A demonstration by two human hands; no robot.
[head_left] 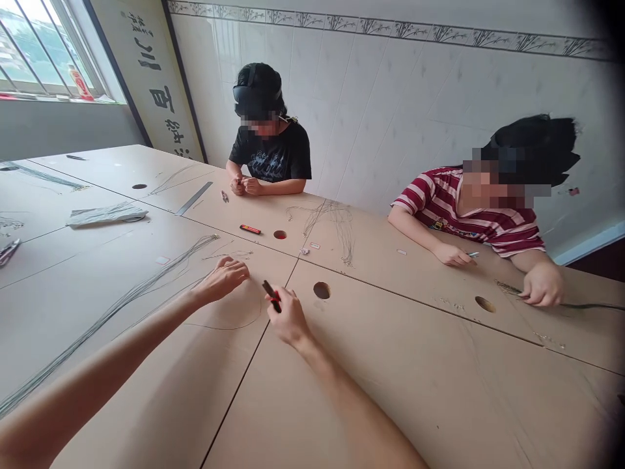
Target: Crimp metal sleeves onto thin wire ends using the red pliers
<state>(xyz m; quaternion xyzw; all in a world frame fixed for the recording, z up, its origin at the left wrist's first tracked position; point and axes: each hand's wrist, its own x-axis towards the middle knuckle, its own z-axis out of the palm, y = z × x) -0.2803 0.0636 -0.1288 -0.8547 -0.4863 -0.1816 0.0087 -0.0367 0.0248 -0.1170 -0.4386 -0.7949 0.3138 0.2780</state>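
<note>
My left hand (225, 280) is low over the table with its fingers bent together, closed on a thin wire (234, 328) that loops down towards me. Just to the right, my right hand (289, 319) is wrapped round a dark tool with a red part (271, 296); its exact kind is not clear. The tool's dark end points up and away, apart from my left hand. A long bundle of thin wires (117, 305) runs beside my left forearm, its tips beyond that hand. A few short wires (234, 254) lie just past my left fingers.
Seams and round holes (321, 290) break the tabletop (371, 378). Beyond my hands lie a red tube (250, 229), a metal ruler (194, 198) and a wire cluster (346, 234). A wrapped bundle (105, 215) is at left. Two people sit across, hands on the table.
</note>
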